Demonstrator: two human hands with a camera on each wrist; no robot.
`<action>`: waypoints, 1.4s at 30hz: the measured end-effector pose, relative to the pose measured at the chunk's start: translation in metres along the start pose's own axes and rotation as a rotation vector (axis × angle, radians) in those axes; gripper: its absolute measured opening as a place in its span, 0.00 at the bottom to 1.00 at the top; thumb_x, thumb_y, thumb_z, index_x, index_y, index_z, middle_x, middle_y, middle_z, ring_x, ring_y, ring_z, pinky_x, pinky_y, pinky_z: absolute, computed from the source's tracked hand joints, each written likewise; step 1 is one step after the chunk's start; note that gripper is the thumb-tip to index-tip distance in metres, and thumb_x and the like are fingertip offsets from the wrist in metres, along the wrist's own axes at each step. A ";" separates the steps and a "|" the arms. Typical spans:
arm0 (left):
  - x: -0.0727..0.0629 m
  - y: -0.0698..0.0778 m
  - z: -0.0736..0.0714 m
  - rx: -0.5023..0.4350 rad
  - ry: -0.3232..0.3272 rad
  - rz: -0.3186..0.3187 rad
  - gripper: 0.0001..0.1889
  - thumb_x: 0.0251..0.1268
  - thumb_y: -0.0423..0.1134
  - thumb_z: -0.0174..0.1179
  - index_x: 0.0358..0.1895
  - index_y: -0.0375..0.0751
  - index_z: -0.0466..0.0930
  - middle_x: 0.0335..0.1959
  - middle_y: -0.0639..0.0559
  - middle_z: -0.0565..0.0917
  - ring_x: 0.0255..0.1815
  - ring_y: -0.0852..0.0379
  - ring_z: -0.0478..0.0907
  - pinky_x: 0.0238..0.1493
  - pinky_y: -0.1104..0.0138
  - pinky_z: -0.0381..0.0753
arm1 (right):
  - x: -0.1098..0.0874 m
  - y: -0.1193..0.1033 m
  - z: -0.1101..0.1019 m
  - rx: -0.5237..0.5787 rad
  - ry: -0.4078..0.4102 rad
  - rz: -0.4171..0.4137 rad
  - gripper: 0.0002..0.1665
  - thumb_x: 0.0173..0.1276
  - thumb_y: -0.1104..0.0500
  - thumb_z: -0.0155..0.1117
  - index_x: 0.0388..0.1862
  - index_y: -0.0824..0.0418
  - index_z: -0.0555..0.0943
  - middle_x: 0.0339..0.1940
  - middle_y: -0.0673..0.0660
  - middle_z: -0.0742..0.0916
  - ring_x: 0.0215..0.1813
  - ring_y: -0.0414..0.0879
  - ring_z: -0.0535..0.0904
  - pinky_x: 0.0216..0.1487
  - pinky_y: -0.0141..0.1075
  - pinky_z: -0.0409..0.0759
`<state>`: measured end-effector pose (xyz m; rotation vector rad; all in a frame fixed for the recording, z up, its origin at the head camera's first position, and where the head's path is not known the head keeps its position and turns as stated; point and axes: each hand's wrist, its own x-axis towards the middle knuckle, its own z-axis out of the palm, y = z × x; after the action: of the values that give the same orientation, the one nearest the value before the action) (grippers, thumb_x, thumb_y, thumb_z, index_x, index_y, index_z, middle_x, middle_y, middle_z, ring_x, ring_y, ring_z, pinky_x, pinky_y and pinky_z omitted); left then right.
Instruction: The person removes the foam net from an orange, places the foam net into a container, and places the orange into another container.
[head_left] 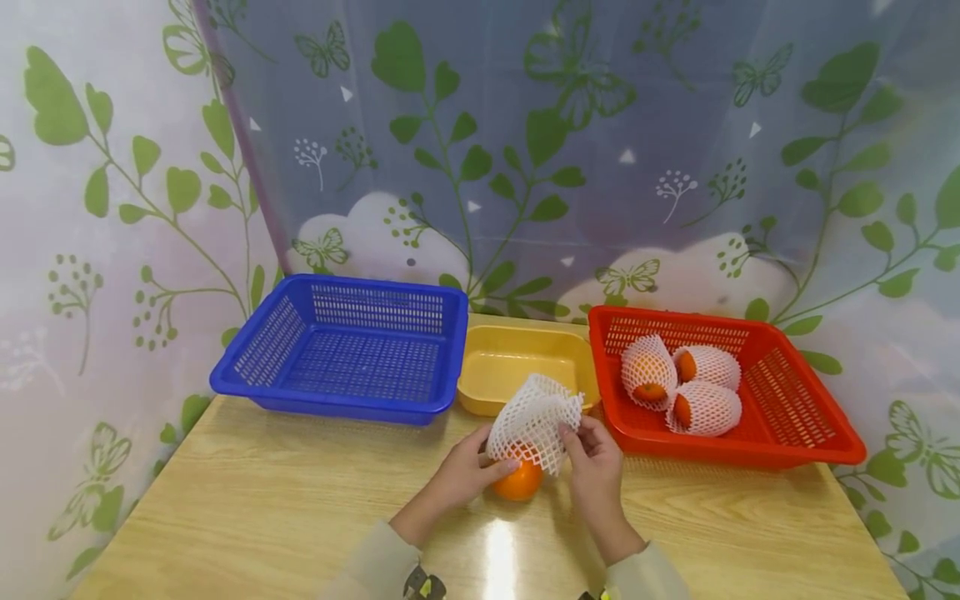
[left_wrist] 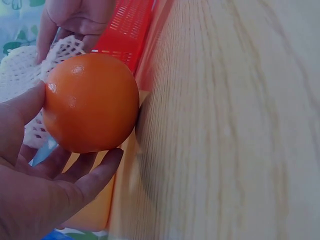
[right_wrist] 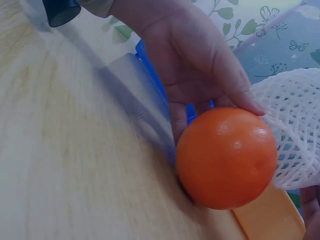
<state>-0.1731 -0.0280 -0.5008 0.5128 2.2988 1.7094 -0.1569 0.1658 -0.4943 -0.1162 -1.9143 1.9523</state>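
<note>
An orange [head_left: 519,483] is held by my left hand [head_left: 461,471], low over the table in front of the yellow basin. In the left wrist view, the thumb and fingers curve around the bare orange [left_wrist: 91,102]. A white foam net sleeve [head_left: 536,421] sits at the orange's far side, partly over it. My right hand [head_left: 596,475] pinches the sleeve's edge between thumb and fingers. From the right wrist, the net [right_wrist: 295,130] stands open and puffed out beside the fruit, while most of the right hand is out of frame.
A blue basket [head_left: 345,408] stands at the back left. The yellow basin [head_left: 525,337] sits between it and a red basket [head_left: 727,450] on the right. Inside the red basket lie three net-wrapped oranges [head_left: 705,408]. A patterned curtain [head_left: 480,150] hangs behind the wooden table [head_left: 247,508].
</note>
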 end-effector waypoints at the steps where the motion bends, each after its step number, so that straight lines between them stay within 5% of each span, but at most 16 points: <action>1: 0.000 0.000 0.000 0.003 0.000 -0.004 0.30 0.65 0.47 0.63 0.67 0.41 0.68 0.63 0.45 0.76 0.64 0.43 0.72 0.62 0.49 0.72 | 0.002 -0.001 0.000 -0.002 0.004 -0.004 0.10 0.67 0.66 0.64 0.44 0.72 0.78 0.34 0.50 0.85 0.34 0.40 0.79 0.37 0.26 0.81; 9: 0.000 -0.001 -0.001 0.055 -0.005 -0.012 0.27 0.66 0.45 0.63 0.65 0.40 0.71 0.61 0.43 0.77 0.63 0.40 0.72 0.62 0.46 0.71 | 0.020 -0.013 0.008 -0.025 0.013 -0.027 0.11 0.68 0.66 0.64 0.43 0.74 0.77 0.31 0.48 0.82 0.33 0.37 0.77 0.36 0.24 0.79; 19: -0.002 0.000 -0.003 0.064 -0.024 0.020 0.19 0.67 0.42 0.63 0.58 0.41 0.76 0.58 0.44 0.79 0.62 0.39 0.73 0.60 0.46 0.74 | 0.050 -0.024 0.024 -0.077 0.017 0.082 0.18 0.71 0.57 0.63 0.53 0.68 0.78 0.42 0.61 0.83 0.38 0.40 0.77 0.38 0.23 0.78; 30: -0.006 -0.005 -0.008 0.044 -0.102 0.113 0.14 0.72 0.37 0.56 0.58 0.45 0.79 0.63 0.43 0.74 0.66 0.44 0.67 0.62 0.44 0.71 | 0.080 -0.021 0.053 -0.165 -0.002 0.125 0.18 0.71 0.55 0.62 0.53 0.66 0.79 0.44 0.66 0.84 0.38 0.47 0.79 0.34 0.25 0.78; 42: -0.007 -0.008 -0.006 0.100 -0.100 0.093 0.27 0.60 0.39 0.68 0.63 0.46 0.70 0.63 0.45 0.74 0.59 0.45 0.74 0.59 0.50 0.74 | 0.106 -0.011 0.065 -0.283 -0.143 0.219 0.18 0.72 0.55 0.61 0.54 0.64 0.78 0.47 0.63 0.83 0.40 0.51 0.79 0.40 0.32 0.82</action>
<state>-0.1703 -0.0377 -0.5065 0.7186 2.3308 1.5759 -0.2729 0.1401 -0.4566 -0.2834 -2.3538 1.8518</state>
